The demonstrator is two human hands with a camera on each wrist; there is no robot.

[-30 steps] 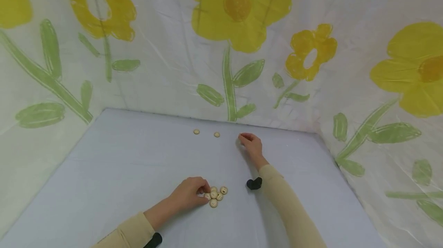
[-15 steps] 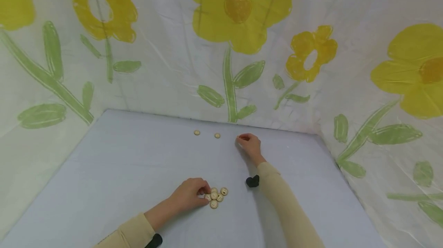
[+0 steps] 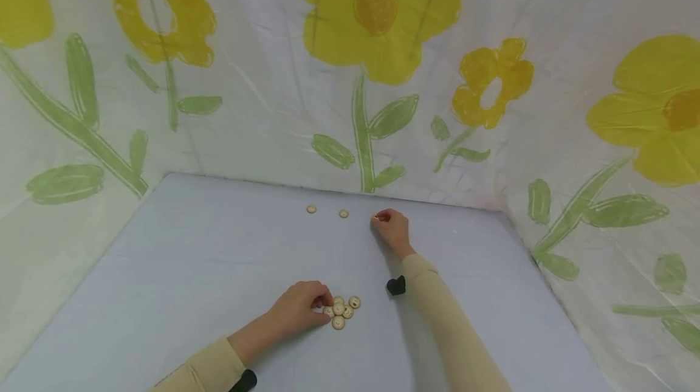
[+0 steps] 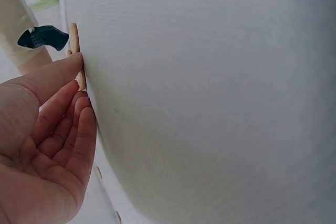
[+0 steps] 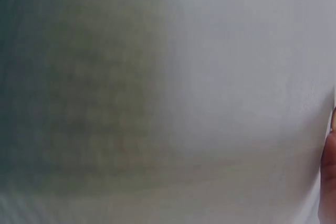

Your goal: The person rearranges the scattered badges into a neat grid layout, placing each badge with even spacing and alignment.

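Observation:
Several round pale wooden discs point(image 3: 338, 323) with small dark marks lie in a cluster near the middle front of the table, one on top of the others. My left hand point(image 3: 299, 307) comes in from the left, thumb and index finger pinching the leftmost disc point(image 3: 329, 312) at its edges. In the left wrist view, the thumb and fingertips of the left hand point(image 4: 58, 129) meet at the discs' thin edges. Far back on the table, my right hand point(image 3: 395, 231) pinches a disc point(image 3: 375, 217), mostly hidden by the fingers. Only fingers of the right hand point(image 5: 328, 177) show in the right wrist view.
Two single discs, one left point(image 3: 311, 209) and one right point(image 3: 343, 214), lie spaced in a row left of my right hand. The pale table point(image 3: 219, 258) ends at a flower-printed cloth wall point(image 3: 262, 137) behind and at both sides.
My right hand has shifted slightly left, and a bit of the disc now shows at its fingertips. The left hand and the cluster have stayed in place.

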